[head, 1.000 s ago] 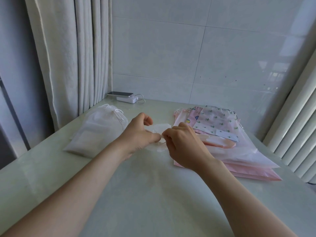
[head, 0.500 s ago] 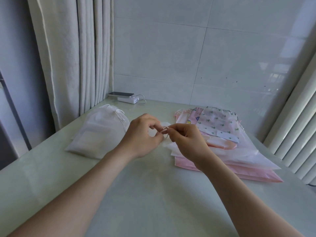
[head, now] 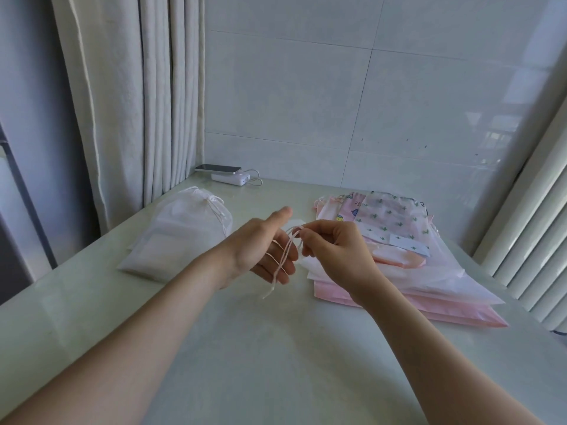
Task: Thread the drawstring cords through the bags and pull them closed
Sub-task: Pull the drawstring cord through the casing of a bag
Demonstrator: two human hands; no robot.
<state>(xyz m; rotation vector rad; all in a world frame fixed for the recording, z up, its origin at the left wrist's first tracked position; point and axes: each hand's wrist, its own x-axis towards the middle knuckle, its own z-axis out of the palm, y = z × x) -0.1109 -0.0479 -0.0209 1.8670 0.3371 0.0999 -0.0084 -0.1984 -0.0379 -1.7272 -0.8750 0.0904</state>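
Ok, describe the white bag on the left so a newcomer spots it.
Find the pale curtain at the left edge of the table; the white bag lies beside it. It alone is plain white and filled, cord gathered at its top, unlike the flat pink printed bags stacked right.

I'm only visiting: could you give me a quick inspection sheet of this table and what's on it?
Surface: pale glossy table.
Job's things: cords; white drawstring bag on the left; stack of pink bags on the right.
Clutter: phone lying on a power bank at the back.
Hands: right hand pinches the cords; left hand open, the cords draped over its fingers.
Cables: white cable at the power bank.
Surroundings: curtain, tiled wall, white slats at right.
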